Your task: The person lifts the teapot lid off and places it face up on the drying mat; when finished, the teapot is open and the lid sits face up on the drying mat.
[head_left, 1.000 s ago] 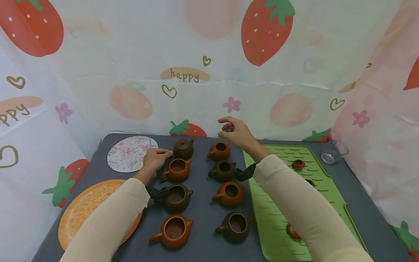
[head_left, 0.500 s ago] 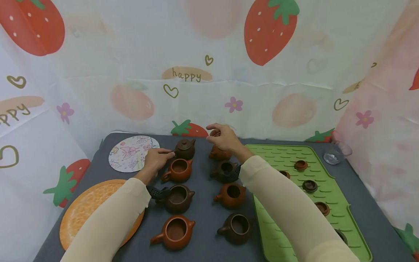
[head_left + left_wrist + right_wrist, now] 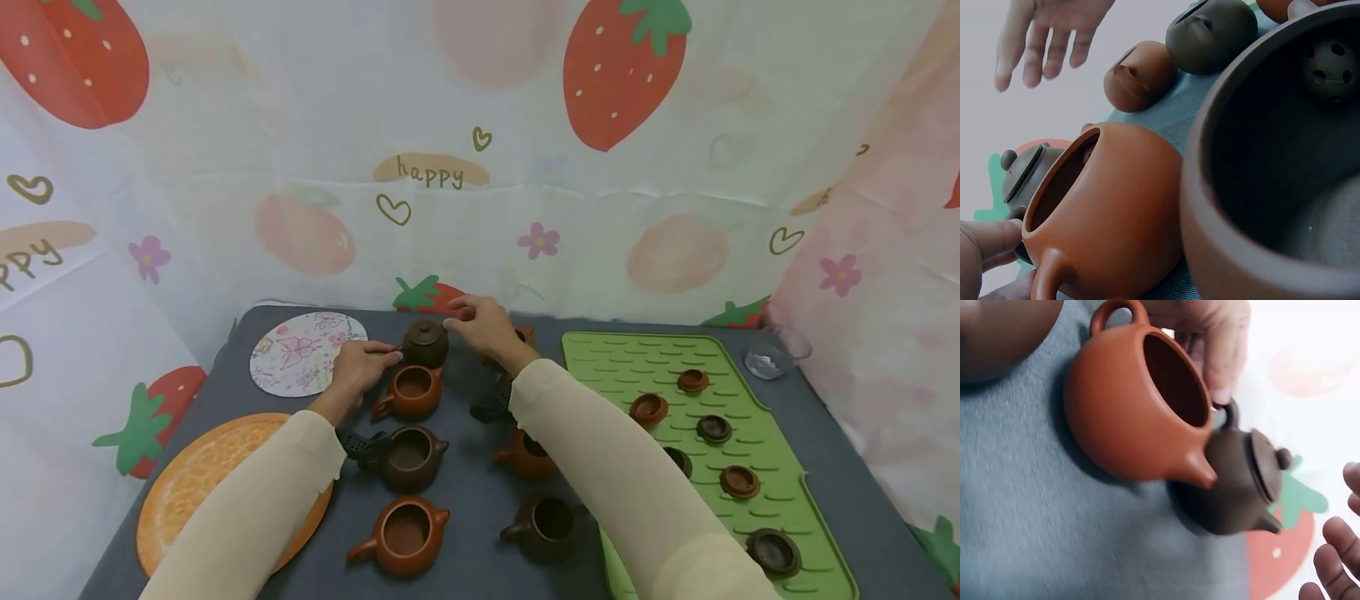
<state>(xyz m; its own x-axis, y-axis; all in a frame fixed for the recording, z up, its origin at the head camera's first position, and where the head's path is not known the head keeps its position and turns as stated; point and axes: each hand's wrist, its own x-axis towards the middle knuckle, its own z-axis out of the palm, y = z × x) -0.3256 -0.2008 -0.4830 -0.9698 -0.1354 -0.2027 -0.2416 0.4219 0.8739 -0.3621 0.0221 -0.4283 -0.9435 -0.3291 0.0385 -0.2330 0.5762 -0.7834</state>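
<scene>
My left hand (image 3: 356, 375) pinches the handle of a dark brown teapot (image 3: 425, 345), which stands upright at the back with its lid on. On the spout side of that teapot my right hand (image 3: 483, 325) hovers, fingers extended and holding nothing; the right wrist view shows its fingers (image 3: 1341, 553) apart from the spout. Directly in front of the lidded teapot stands an orange-brown teapot (image 3: 416, 392) without a lid. A dark lidless teapot (image 3: 412, 458) and another orange-brown one (image 3: 405, 535) continue that column towards me.
A second column of lidless teapots, partly hidden by my right arm, includes a dark one (image 3: 547, 527). Several loose lids, one reddish (image 3: 740, 481), lie on a green mat (image 3: 622, 358). An orange round mat (image 3: 202, 475), a patterned oval mat (image 3: 300, 367) and a glass cup (image 3: 772, 354) surround them.
My right hand has moved left and slightly down, from above the right column to beside the lidded teapot's spout. The left hand stays on the handle. More lids on the green mat are uncovered.
</scene>
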